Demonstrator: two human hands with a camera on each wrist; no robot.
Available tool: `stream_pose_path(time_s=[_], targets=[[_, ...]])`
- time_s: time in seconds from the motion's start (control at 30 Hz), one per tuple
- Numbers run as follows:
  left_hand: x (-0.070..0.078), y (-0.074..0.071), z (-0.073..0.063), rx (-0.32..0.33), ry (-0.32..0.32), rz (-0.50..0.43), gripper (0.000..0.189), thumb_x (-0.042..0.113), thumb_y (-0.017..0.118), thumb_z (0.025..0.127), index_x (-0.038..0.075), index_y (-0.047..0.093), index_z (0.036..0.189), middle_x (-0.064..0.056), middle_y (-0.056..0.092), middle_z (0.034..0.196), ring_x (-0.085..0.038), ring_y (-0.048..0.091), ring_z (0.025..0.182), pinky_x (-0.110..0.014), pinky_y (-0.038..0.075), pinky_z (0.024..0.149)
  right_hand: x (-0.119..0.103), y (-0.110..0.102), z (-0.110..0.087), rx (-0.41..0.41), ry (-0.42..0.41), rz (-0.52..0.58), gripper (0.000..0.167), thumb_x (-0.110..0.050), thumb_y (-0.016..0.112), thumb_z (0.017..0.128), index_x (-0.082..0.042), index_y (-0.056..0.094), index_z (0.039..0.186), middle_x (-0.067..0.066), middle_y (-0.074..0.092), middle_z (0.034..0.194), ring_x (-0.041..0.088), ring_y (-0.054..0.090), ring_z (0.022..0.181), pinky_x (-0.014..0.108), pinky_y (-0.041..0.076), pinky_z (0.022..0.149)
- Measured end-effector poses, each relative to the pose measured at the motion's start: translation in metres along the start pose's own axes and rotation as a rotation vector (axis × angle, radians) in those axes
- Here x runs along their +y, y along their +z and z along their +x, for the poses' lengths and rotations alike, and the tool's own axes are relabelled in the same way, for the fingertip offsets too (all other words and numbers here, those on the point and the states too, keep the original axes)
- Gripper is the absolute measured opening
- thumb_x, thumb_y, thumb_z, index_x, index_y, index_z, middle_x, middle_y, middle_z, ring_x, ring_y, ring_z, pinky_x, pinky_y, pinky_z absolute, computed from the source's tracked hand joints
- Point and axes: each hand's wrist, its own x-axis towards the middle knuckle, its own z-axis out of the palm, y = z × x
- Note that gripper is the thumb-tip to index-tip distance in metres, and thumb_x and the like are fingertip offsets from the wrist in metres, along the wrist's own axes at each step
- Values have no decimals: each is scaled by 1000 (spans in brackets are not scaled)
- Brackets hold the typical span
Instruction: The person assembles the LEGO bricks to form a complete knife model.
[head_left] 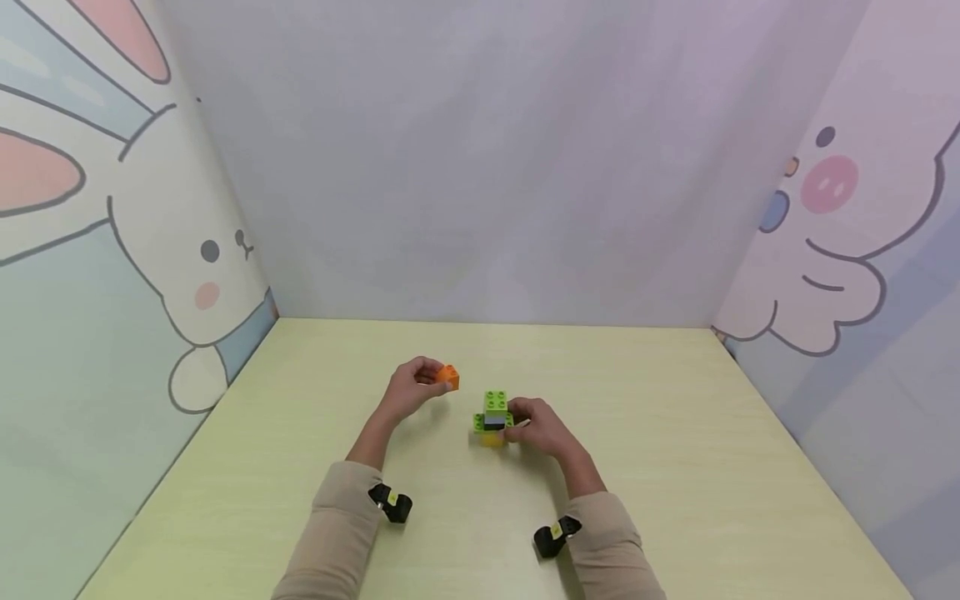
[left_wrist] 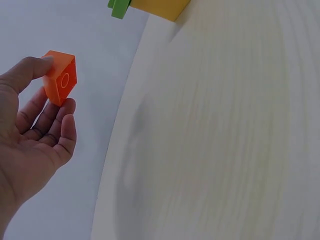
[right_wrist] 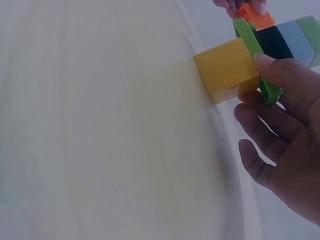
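A small stack of bricks [head_left: 492, 419] stands on the pale green table [head_left: 675, 467]: yellow at the bottom, then a flat green plate, black, light blue and green on top. My right hand [head_left: 542, 427] holds it from the right, thumb on the yellow brick [right_wrist: 227, 70] and fingers by the green plate [right_wrist: 256, 55]. My left hand [head_left: 415, 387] pinches an orange brick [head_left: 448, 377] between thumb and fingertips, lifted a little left of and behind the stack. The left wrist view shows the orange brick [left_wrist: 60, 78] with its hollow underside facing the camera.
Walls with cartoon animal pictures close in the table on the left [head_left: 112, 250], back and right [head_left: 862, 250]. Bare tabletop lies all round the stack. A black strap sits on each wrist.
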Motion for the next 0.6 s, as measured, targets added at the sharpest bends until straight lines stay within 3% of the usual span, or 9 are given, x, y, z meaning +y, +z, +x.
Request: stream_pose_path(time_s=[0.1,0.27,0.5,0.6], targets=[[1,2,-2,6,3,-3,34,12,75,78,3,60,107,-8,59,97,-22,56,87,-31,48,74,-7,-3,-3,-10,-20,16,27,1,71,76,6,63,101,8,63,89,25,55,82,34,43,67],[9,2,-7,3,24,-21,37,14,75,79,0,60,110,-11,60,100,-24,57,90,-32,48,75,12,2,5,-2,11,-15,30,-5,73,78,1,64,106,3,63,93,18,55,84,31,44,70],[50,4,-32,-29,73,-13,34,8,69,84,-7,58,112,-18,61,103,-30,57,91,-31,49,74,24,3,8,-7,25,1,31,-8,73,77,-1,64,106,3,62,92,19,55,84,34,44,72],[57,5,-36,-38,88,-29,34,7,68,84,-8,58,113,-18,61,104,-30,58,92,-31,49,74,24,4,8,-9,20,1,31,-7,73,78,-1,64,106,2,62,93,19,55,85,35,44,72]])
